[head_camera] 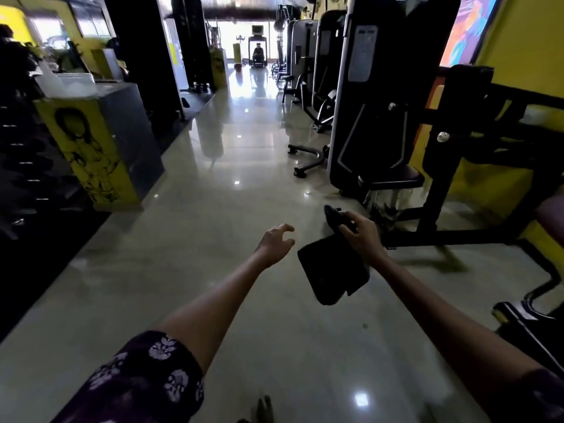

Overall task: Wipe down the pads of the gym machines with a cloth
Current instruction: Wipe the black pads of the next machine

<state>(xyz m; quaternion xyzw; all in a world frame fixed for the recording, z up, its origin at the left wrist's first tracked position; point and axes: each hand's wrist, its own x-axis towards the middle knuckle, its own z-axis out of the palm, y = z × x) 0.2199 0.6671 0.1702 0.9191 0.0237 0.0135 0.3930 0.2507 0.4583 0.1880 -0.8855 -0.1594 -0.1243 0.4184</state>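
At far left, a dark rack (18,166) stands in shadow; its contents are too dim to identify. Beside it, a yellow cabinet (91,154) with a black line drawing on its front stands on the glossy tiled floor (213,227), and a white tray-like container (68,83) sits on its top.

Centre: the aisle runs away from me toward a bright doorway, where a treadmill (258,47) and a dark figure show only as silhouettes.

Lower centre: my left arm, in a dark sleeve (143,380) with a pale flower print, reaches forward over the floor. My left hand (276,241) holds nothing; its fingers are loosely curled and apart, with the thumb separate from them.

Just right of it, my right hand (361,236) grips the dark cloth (334,270). My fingers curl round the bunched upper end, and the rest hangs down below the hand as a folded flap, in the air above the floor and touching no machine.

Right: a tall black gym machine (393,87) stands close beyond my right hand, with a dark seat pad (392,177) low at its front. The cloth is near this pad but clearly apart from it. Further machines stand in a row behind it along the aisle. At far right, a black frame (457,166) stands against a yellow wall (525,35) bearing a bright multicoloured picture (470,29).
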